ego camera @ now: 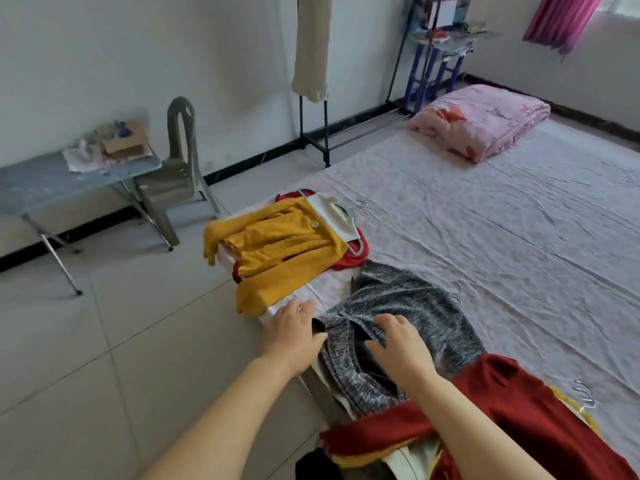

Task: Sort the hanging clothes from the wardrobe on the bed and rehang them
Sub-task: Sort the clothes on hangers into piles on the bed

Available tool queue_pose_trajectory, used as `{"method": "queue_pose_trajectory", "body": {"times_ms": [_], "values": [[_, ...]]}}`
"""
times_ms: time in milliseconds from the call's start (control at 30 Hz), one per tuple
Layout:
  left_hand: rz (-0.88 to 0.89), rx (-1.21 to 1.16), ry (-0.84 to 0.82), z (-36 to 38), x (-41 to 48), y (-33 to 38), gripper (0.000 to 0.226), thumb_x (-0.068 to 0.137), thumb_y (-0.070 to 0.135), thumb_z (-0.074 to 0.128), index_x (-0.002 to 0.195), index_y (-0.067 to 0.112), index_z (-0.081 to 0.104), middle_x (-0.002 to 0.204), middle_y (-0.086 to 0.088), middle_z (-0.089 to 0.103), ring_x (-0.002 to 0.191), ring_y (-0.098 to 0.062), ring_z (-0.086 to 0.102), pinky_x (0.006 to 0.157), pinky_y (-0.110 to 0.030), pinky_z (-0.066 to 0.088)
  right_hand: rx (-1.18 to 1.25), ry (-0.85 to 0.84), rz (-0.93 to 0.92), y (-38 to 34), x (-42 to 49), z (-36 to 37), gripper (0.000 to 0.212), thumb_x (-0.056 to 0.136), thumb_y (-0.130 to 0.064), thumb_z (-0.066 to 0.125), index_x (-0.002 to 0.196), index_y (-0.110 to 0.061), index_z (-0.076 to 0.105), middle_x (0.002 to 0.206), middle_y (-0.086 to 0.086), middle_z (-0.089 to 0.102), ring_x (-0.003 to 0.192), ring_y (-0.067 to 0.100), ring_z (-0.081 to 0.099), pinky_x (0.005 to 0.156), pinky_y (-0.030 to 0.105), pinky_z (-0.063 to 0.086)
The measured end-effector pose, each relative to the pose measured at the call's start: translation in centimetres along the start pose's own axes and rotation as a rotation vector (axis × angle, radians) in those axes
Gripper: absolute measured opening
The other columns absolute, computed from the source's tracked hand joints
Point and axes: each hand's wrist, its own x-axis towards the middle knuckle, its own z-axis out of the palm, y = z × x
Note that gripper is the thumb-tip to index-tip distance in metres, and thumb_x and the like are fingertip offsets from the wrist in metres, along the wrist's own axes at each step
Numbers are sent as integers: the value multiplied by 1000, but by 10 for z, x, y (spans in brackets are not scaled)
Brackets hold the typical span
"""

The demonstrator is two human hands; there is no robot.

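Observation:
A grey speckled knit garment (415, 306) lies at the near left edge of the bed (519, 220), on top of other clothes. My left hand (292, 332) rests at its left edge with fingers spread, the thumb touching the fabric. My right hand (401, 344) lies flat on its neckline, fingers apart. A mustard yellow top (277, 251) with a white collar sits on a grey hanger (356, 249) over a red garment further along the edge. A dark red garment (519, 410) lies nearest me. A cream garment (311, 46) hangs on the black clothes rack (313, 133).
A folded pink floral quilt (481, 119) lies at the bed's far end. Metal hanger hooks (585, 398) stick out from the piles. On the tiled floor to the left stand a folding table (52, 181) with clutter and a grey plastic chair (173, 168). A blue shelf (433, 64) stands behind the rack.

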Motion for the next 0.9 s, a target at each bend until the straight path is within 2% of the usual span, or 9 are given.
{"method": "queue_pose_trajectory", "body": {"times_ms": [200, 433, 633, 900], "values": [[-61, 35, -33, -51, 77, -57, 62, 90, 42, 49, 142, 18, 26, 142, -3, 33, 126, -23, 37, 99, -35, 35, 21, -67, -57, -63, 99, 3, 50, 89, -33, 59, 134, -18, 43, 132, 3, 47, 119, 20, 47, 96, 32, 43], [-16, 71, -95, -83, 164, -115, 59, 90, 46, 49, 139, 20, 30, 140, -2, 36, 127, -23, 36, 100, -38, 34, -6, -87, -30, -117, 189, 13, 50, 89, -35, 58, 134, -18, 42, 133, 2, 46, 119, 19, 47, 95, 33, 44], [144, 82, -147, -110, 259, -177, 60, 91, 45, 47, 141, 18, 27, 144, -2, 33, 131, -23, 31, 107, -38, 27, -32, -42, 130, -160, 262, 37, 50, 89, -35, 58, 133, -18, 42, 132, 3, 47, 121, 20, 45, 97, 33, 42], [356, 171, -242, -151, 359, -240, 58, 91, 46, 48, 138, 17, 31, 140, -1, 38, 129, -21, 34, 106, -37, 29, 61, 13, 383, -219, 332, 51, 51, 89, -33, 60, 135, -19, 42, 135, 4, 44, 120, 21, 46, 96, 35, 43]]}}
